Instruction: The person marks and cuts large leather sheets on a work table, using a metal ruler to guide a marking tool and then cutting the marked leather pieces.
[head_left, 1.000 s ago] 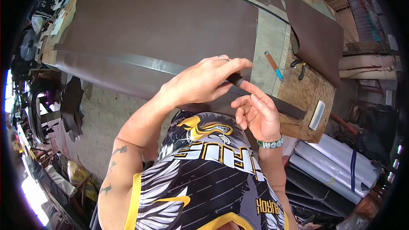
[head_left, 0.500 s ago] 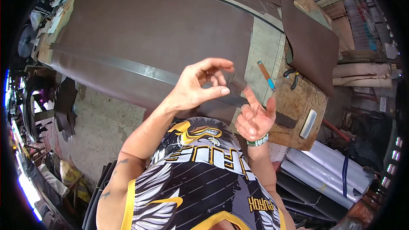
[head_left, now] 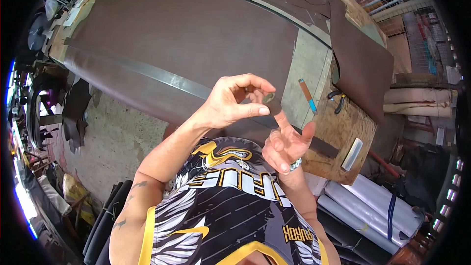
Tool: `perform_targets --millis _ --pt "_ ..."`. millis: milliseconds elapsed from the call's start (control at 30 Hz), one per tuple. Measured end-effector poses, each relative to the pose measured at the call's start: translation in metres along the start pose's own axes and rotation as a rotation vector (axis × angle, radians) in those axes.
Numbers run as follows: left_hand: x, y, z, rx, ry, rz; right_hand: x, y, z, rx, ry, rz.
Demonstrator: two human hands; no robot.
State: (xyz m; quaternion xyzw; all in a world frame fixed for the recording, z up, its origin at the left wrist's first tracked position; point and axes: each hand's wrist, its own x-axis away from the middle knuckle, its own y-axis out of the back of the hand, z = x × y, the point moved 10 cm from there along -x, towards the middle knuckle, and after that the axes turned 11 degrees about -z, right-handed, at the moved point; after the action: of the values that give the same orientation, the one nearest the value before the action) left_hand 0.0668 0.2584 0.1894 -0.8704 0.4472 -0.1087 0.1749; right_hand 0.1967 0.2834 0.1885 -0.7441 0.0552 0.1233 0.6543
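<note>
a short brown sleeve (head_left: 276, 107), probably light, pliable and best pinched at its exposed end, sits on the extended index fingertip of the loosely curled right hand (head_left: 288, 145), the left hand's (head_left: 224, 101) thumb and forefinger arching apart about it, contact uncertain.

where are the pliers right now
In the head view, the pliers lie on the worktable at right, between the brown-and-blue tool and the draped brown sheet, up and right of the right hand.
</note>
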Motion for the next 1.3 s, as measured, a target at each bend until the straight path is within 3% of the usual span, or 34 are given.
perform_targets --millis 67,267,567,767,1300 --pt "0.000 -0.006 -0.002 0.134 0.048 -0.027 -0.004 -0.001 0.000 -0.024 -0.002 0.018" --pt "-0.004 -0.012 0.006 0.017 0.004 0.067 -0.010 -0.010 -0.002 -0.061 -0.011 0.058" --pt "-0.005 -0.018 0.012 0.208 0.109 0.043 -0.017 -0.015 -0.004 -0.055 -0.009 0.080" --pt "-0.009 -0.030 -0.002 0.026 -0.067 0.155 -0.016 -0.018 -0.007 -0.091 -0.017 0.149" --pt "-0.008 -0.014 0.008 0.168 0.110 0.141 -0.023 -0.021 -0.016 -0.017 -0.062 0.080"
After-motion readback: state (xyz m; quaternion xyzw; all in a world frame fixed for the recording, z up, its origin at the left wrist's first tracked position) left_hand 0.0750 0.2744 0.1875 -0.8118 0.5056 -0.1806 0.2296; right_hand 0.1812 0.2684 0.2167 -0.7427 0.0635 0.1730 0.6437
